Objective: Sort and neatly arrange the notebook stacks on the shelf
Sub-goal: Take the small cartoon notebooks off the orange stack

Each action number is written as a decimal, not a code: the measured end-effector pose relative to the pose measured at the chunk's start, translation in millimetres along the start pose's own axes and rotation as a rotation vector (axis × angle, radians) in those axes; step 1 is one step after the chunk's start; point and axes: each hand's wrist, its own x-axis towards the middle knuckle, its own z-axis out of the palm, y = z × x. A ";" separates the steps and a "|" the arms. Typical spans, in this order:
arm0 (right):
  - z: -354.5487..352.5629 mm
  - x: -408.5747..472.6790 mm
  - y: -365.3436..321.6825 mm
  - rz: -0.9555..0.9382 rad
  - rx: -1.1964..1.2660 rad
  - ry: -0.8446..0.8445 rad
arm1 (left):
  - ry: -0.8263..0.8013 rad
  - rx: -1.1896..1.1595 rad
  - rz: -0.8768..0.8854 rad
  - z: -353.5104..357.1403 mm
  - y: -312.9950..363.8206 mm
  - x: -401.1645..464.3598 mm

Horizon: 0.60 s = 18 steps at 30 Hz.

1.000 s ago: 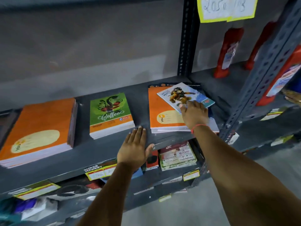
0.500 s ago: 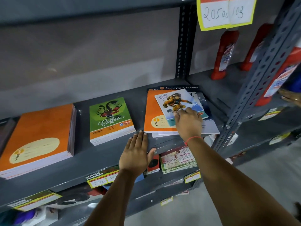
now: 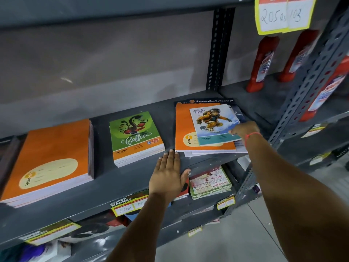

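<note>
Three notebook stacks lie on the grey shelf (image 3: 132, 178). A thick orange stack (image 3: 49, 159) is at the left, and a green "Coffee" stack (image 3: 135, 137) sits in the middle. At the right is a mixed pile, an orange notebook (image 3: 184, 125) over dark ones. On top of it lies a blue notebook with a cartoon figure (image 3: 213, 123). My right hand (image 3: 245, 129) grips that blue notebook at its right edge. My left hand (image 3: 170, 174) rests flat on the shelf, fingers spread, fingertips near the orange notebook's front left corner.
A perforated upright post (image 3: 219, 50) stands behind the mixed pile, and another (image 3: 309, 87) slants at the right. Red bottles (image 3: 262, 65) stand on the neighbouring shelf. A paper price sign (image 3: 281, 14) hangs above. Packets (image 3: 209, 182) and price labels (image 3: 130, 205) sit on the lower shelf.
The blue cartoon notebook has been turned from askew to nearly square with the orange one beneath. My right hand has slid to its right edge. My left hand stays flat on the shelf.
</note>
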 end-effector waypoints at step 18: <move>46.2 -69.6 -55.9 0.022 0.786 -0.509 | -0.057 -0.094 -0.048 -14.2 -18.9 -26.4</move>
